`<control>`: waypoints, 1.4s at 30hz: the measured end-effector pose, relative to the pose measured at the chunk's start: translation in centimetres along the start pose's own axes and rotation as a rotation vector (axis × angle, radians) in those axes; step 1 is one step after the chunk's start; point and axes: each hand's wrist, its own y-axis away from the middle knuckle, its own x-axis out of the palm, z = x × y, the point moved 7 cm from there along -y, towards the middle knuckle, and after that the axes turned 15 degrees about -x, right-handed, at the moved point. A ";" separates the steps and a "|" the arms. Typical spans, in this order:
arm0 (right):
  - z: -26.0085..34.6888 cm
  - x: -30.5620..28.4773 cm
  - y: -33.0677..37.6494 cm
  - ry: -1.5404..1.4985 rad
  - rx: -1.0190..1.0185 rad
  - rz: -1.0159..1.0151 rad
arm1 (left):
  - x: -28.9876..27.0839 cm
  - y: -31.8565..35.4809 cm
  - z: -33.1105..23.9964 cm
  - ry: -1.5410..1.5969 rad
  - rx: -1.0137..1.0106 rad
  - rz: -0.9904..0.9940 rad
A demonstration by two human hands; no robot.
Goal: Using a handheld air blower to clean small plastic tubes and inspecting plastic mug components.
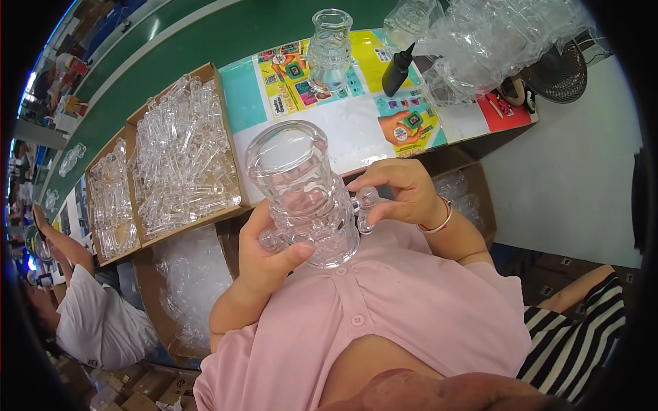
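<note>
Pink buttoned shirt (411, 294) of the person, nearest the camera, fills the lower centre. From left to right: a co-worker in a white top (103, 322) is at the far left. Beside this, a divided cardboard tray (232, 145) contains small clear pieces (181, 151) in both compartments; beneath it, a carton holds clear plastic bags (195, 281). Left hand (269, 255): fingers and thumb grasping the lower left side of a clear ribbed vessel (295, 181), which is held tilted before the chest, one broad round end toward the upper left. Right hand (406, 192): thumb and forefinger pinching a small knobbed clear piece (367, 198) at the vessel's right side; whether the two are joined cannot be told. Behind, on the printed table covering (240, 103), stand a second clear vessel (331, 58) and, to its right, a black nozzled bottle (397, 72). Farther right lie a heap of plastic-wrapped clear items (507, 41), a dark fan (563, 74) and, below, a black-and-white striped garment (576, 329).
</note>
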 end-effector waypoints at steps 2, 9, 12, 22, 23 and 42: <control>0.3 0.0 0.3 0.022 0.030 0.006 | 0.4 0.1 -0.2 -0.009 -0.028 -0.003; 0.9 -0.4 0.3 -0.077 0.082 0.019 | 0.2 -0.7 0.9 0.065 -0.042 0.046; 1.0 0.1 -1.4 -0.317 0.007 -0.080 | 1.5 -0.5 1.1 0.164 -0.112 0.118; 6.4 3.7 1.1 -0.382 -0.315 0.297 | 5.7 3.5 -0.3 -0.798 0.562 0.361; 6.7 3.7 1.2 -0.379 -0.346 0.291 | 6.2 4.0 -0.5 -0.783 0.629 0.366; -0.2 0.0 -3.8 -0.037 0.101 -0.037 | -2.1 -2.0 -1.0 0.245 -0.030 -0.122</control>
